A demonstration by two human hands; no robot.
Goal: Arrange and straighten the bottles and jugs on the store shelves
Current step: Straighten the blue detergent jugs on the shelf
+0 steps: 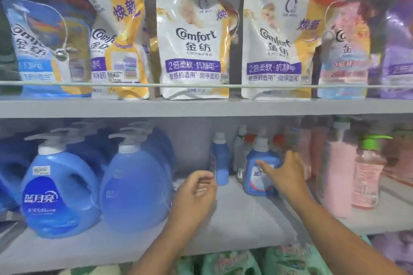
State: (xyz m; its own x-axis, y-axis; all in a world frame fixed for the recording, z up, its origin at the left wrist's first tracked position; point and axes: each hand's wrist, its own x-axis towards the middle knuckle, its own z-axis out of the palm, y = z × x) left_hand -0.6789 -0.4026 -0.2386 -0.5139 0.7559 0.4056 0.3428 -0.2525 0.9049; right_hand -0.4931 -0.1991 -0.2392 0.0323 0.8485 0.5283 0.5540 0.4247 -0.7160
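Two hands in: right hand (pixel 283 174) gripping small blue bottle (pixel 260 170), left hand (pixel 196 192) loosely curled, empty — risk of toppling slim bottle (pixel 220 158) nearby.

On the lower shelf (pixel 234 214) the right hand (pixel 283 176) wraps around a small blue bottle (pixel 257 172) with a white cap, thumb across its label. The left hand (pixel 196 194) hovers with fingers loosely curled, holding nothing, just in front of a slim blue bottle (pixel 221 160). To the left stand two large blue pump jugs (pixel 60 189), side by side. To the right stand a pink bottle (pixel 339 174) and a green-pump bottle (pixel 366 176). On the upper shelf (pixel 201 107), Comfort refill pouches (pixel 194 44) stand in a row behind a rail.
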